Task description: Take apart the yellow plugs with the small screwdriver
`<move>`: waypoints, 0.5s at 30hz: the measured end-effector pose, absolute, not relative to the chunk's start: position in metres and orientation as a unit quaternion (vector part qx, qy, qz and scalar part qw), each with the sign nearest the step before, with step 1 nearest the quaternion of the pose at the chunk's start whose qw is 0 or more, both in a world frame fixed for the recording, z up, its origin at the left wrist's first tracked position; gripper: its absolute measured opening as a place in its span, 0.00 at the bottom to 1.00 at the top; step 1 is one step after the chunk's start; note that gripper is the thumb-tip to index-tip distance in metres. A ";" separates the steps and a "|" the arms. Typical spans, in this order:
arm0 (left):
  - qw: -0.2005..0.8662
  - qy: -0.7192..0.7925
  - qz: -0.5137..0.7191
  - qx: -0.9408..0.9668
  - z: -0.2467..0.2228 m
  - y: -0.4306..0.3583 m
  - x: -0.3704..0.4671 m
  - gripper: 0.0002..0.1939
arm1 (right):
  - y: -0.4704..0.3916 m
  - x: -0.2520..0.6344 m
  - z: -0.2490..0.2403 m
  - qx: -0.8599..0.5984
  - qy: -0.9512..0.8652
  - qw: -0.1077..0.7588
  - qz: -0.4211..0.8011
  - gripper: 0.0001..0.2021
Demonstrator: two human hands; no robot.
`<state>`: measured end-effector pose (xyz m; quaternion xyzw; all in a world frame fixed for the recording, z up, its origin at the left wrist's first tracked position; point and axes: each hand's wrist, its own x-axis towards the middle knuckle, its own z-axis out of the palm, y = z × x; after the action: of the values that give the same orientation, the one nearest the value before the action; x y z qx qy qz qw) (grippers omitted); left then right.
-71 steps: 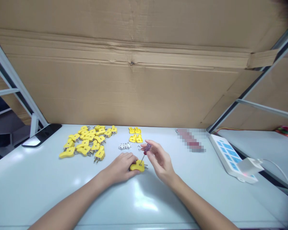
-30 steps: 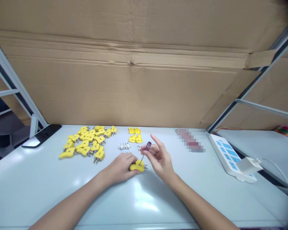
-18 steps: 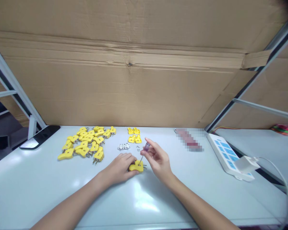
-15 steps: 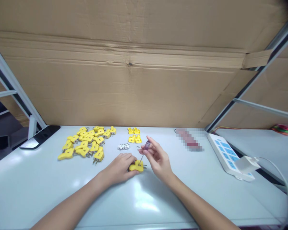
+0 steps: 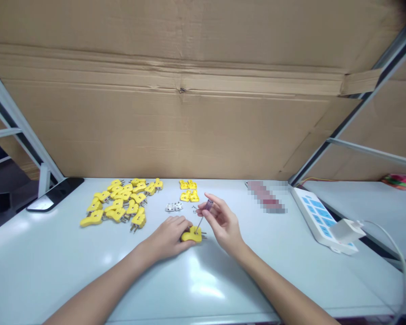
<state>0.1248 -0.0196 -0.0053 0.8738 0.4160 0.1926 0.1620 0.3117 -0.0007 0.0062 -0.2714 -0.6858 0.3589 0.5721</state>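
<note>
A yellow electrical plug (image 5: pixel 190 235) lies on the table with its metal pins pointing right. My left hand (image 5: pixel 171 237) is closed on its left end, pressing it to the tabletop. Between the thumb and fingers of my right hand (image 5: pixel 225 225) is a screwdriver (image 5: pixel 208 205) with a purplish handle. Its shaft slants down and left, the tip at the hole in the plug's upper face. Just beyond are a few small screws (image 5: pixel 194 210), white plug inserts (image 5: pixel 174 207) and yellow shell halves (image 5: pixel 189 196).
Many finished-looking yellow plugs (image 5: pixel 122 201) lie piled at the left. A dark phone-like slab (image 5: pixel 56 195) rests at the far left edge. On the right are a blurred-out item (image 5: pixel 265 197) and a white power strip (image 5: pixel 320 219) with a charger (image 5: pixel 348 231). Cardboard (image 5: pixel 196 135) walls the back.
The fingers of my right hand have shifted slightly around the screwdriver handle. The plug and my left hand stay in place; the whole view has moved a little.
</note>
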 end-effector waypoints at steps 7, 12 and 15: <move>0.157 0.412 0.194 0.876 -0.008 -0.019 0.124 0.09 | -0.003 0.313 0.005 -0.251 -0.687 0.546 0.409 0.20; 0.151 0.411 0.201 0.876 -0.007 -0.019 0.124 0.08 | -0.003 0.310 0.004 -0.258 -0.693 0.560 0.372 0.17; 0.150 0.412 0.203 0.876 -0.007 -0.020 0.125 0.09 | 0.000 0.310 0.003 -0.299 -0.692 0.580 0.308 0.16</move>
<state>0.1247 -0.0200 -0.0065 0.8757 0.4118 0.2029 0.1498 0.3099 -0.0003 0.0029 -0.2991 -0.6924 0.3079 0.5800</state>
